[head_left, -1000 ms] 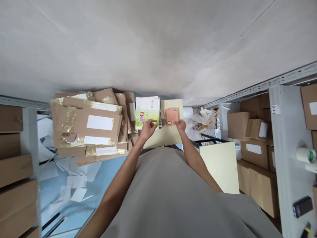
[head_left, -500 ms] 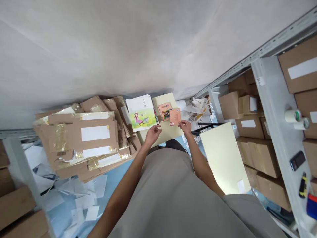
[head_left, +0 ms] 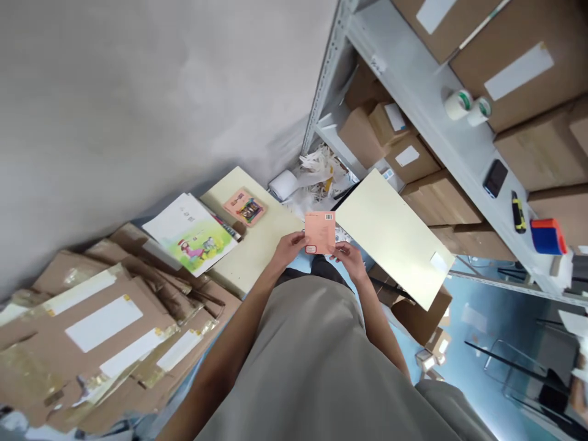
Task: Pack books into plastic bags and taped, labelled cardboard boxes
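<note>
A small square salmon-pink booklet (head_left: 320, 231) with a barcode and a red-framed label is held up in front of my body, over the gap between two cream tabletops. My left hand (head_left: 291, 246) pinches its lower left edge. At its lower right corner, my right hand (head_left: 348, 256) grips it between thumb and fingers. Another salmon-pink booklet (head_left: 245, 206) with a colourful cover picture lies on the left cream table (head_left: 257, 254). Beside it, a stack topped by a white and green picture book (head_left: 190, 234) rests at the table's left side.
Flattened cardboard boxes (head_left: 105, 324) with tape pile up at the left. Right of me stands a second cream tabletop (head_left: 390, 233). A metal shelf (head_left: 422, 98) holds cartons, tape rolls (head_left: 468, 107), a phone (head_left: 496, 177) and a yellow-black cutter (head_left: 519, 211). Shredded paper (head_left: 321, 174) fills the corner.
My view and body have turned right. The booklet has moved away from the table to in front of me, and my left hand has closed on its left edge.
</note>
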A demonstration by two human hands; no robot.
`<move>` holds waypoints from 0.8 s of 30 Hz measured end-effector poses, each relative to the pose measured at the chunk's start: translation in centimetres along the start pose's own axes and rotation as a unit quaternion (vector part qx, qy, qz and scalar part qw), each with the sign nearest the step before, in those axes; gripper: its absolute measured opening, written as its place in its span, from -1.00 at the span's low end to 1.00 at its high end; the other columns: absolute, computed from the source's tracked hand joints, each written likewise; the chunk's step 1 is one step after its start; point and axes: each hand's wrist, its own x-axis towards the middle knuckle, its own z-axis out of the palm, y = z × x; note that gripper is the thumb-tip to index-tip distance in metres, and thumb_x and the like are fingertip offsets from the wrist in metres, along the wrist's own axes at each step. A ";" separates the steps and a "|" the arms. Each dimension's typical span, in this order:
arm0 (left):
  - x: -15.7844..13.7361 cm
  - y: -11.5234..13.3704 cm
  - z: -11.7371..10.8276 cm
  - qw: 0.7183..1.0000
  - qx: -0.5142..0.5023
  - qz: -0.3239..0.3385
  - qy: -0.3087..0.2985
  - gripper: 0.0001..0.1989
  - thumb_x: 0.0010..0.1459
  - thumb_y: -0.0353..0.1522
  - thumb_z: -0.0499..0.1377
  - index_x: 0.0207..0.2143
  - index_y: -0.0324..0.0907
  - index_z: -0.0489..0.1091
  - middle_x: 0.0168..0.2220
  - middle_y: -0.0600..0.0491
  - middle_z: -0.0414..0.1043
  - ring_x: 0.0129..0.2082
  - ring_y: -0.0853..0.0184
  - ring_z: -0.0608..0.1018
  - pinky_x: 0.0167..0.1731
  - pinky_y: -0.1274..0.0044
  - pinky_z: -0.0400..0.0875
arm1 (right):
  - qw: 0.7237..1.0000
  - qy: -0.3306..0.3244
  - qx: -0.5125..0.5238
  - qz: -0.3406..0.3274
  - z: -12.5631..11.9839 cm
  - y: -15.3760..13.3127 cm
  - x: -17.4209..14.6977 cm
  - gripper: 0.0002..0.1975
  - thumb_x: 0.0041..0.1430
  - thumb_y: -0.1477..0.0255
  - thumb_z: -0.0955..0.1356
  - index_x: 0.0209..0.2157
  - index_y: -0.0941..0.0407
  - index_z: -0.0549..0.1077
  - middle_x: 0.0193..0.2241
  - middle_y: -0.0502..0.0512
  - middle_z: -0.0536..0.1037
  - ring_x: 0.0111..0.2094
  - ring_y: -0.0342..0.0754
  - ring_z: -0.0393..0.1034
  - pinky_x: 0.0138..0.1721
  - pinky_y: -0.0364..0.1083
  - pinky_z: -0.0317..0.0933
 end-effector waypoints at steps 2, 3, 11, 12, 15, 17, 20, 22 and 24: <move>0.9 1.3 2.2 0.999 0.035 0.024 -0.022 -0.40 0.00 0.17 0.48 -0.18 -0.14 0.71 -0.13 -0.07 0.78 -0.16 0.11 0.72 -0.05 0.33 0.61 | 1.000 -0.015 -0.019 -0.015 -3.0 -0.2 0.4 -0.40 -0.09 -0.15 0.68 -0.30 0.06 0.64 -0.38 0.05 0.67 -0.48 -0.06 0.51 -0.45 -0.10 0.28; 1.4 1.9 3.5 0.997 0.056 0.033 -0.031 -0.42 0.03 0.15 0.48 -0.17 -0.14 0.71 -0.14 -0.07 0.77 -0.17 0.12 0.71 -0.06 0.34 0.61 | 0.999 -0.017 -0.026 -0.026 -4.6 -0.2 0.8 -0.40 -0.06 -0.17 0.66 -0.30 0.06 0.65 -0.36 0.06 0.67 -0.49 -0.08 0.48 -0.46 -0.09 0.28; 7.9 4.7 18.6 0.980 0.160 0.088 -0.081 -0.46 0.14 0.08 0.44 -0.07 -0.15 0.69 -0.17 -0.05 0.73 -0.29 0.23 0.67 -0.21 0.41 0.60 | 0.988 0.098 -0.005 -0.116 -19.4 0.3 4.1 -0.42 0.23 -0.18 0.52 -0.12 0.07 0.70 -0.58 -0.11 0.40 -0.56 -0.12 0.24 -0.49 -0.08 0.21; 8.6 4.9 20.6 0.978 0.160 0.099 -0.087 -0.49 0.15 0.07 0.44 -0.08 -0.14 0.68 -0.16 -0.05 0.72 -0.28 0.23 0.67 -0.20 0.41 0.60 | 0.988 0.102 0.012 -0.112 -21.1 0.4 4.2 -0.42 0.25 -0.18 0.51 -0.10 0.07 0.70 -0.58 -0.11 0.43 -0.58 -0.12 0.25 -0.50 -0.08 0.22; 10.1 5.8 25.7 0.972 0.156 0.150 -0.089 -0.56 0.18 0.03 0.45 -0.14 -0.13 0.67 -0.11 -0.06 0.67 -0.25 0.26 0.67 -0.20 0.44 0.62 | 0.985 0.114 0.065 -0.113 -25.6 0.6 4.2 -0.41 0.27 -0.17 0.51 -0.04 0.06 0.70 -0.37 0.05 0.68 -0.55 -0.10 0.43 -0.49 -0.07 0.34; 10.6 6.6 28.4 0.965 0.164 0.184 -0.093 -0.63 0.23 -0.02 0.44 -0.15 -0.11 0.69 -0.15 -0.02 0.61 -0.25 0.29 0.65 -0.23 0.48 0.61 | 0.979 0.132 0.085 -0.126 -28.1 0.6 4.0 -0.40 0.28 -0.18 0.50 0.00 0.06 0.72 -0.21 0.13 0.76 -0.47 -0.07 0.53 -0.44 -0.06 0.43; 10.8 7.7 31.3 0.953 0.175 0.211 -0.126 -0.74 0.33 -0.11 0.37 -0.17 -0.09 0.69 -0.20 0.01 0.59 -0.21 0.31 0.65 -0.17 0.51 0.60 | 0.973 0.148 0.112 -0.139 -30.8 0.8 3.9 -0.40 0.36 -0.18 0.45 0.02 0.05 0.74 -0.09 0.17 0.79 -0.32 -0.02 0.62 -0.30 -0.03 0.55; 10.9 8.2 32.8 0.952 0.169 0.214 -0.139 -0.76 0.36 -0.14 0.33 -0.17 -0.10 0.66 -0.14 -0.01 0.64 -0.15 0.28 0.68 -0.10 0.48 0.62 | 0.968 0.151 0.138 -0.145 -31.8 0.9 4.1 -0.45 0.33 -0.14 0.51 0.02 0.03 0.75 0.00 0.18 0.80 -0.23 0.01 0.64 -0.22 -0.01 0.57; 10.9 8.5 33.8 0.956 0.155 0.205 -0.138 -0.75 0.35 -0.13 0.33 -0.11 -0.11 0.63 -0.11 -0.04 0.67 -0.10 0.24 0.70 -0.05 0.44 0.62 | 0.962 0.165 0.157 -0.151 -32.3 1.1 4.5 -0.48 0.22 -0.07 0.60 0.01 0.02 0.75 0.06 0.19 0.79 -0.21 0.02 0.63 -0.19 0.00 0.56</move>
